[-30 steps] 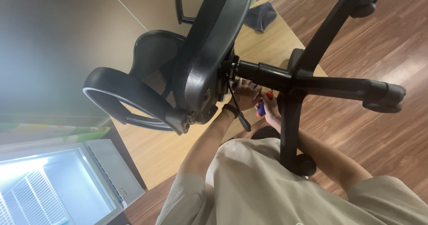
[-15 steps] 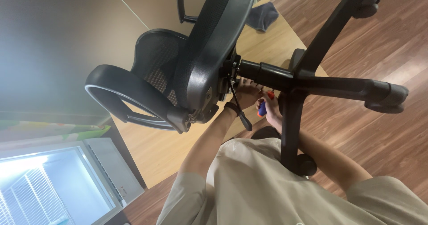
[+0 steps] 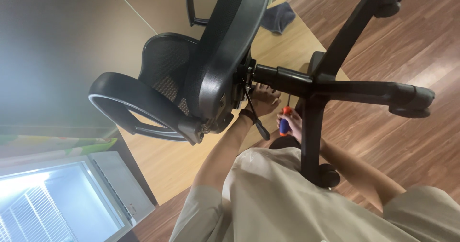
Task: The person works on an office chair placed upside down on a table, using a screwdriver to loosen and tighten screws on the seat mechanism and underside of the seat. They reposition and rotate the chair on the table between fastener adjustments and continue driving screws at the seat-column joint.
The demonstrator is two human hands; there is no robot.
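Observation:
A black office chair [image 3: 215, 64] lies on its side on a brown cardboard sheet [image 3: 158, 160], its star base [image 3: 330, 86] with castors pointing right. My left hand [image 3: 261, 100] reaches up under the seat and rests against the mechanism by the central column. My right hand [image 3: 290, 124] grips a screwdriver [image 3: 285, 122] with a blue and orange handle, its shaft pointing up toward the column. A black lever [image 3: 256, 120] hangs down between my two hands. The base's leg partly hides my right forearm.
Wooden floor [image 3: 412, 36] spreads to the right. A dark grey cloth [image 3: 280, 17] lies at the cardboard's far end. A white grille-fronted appliance [image 3: 62, 199] sits at lower left beside a dark wall. My beige-clothed knees fill the bottom.
The view has shifted slightly. Both hands stay under the seat, the screwdriver still in my right hand.

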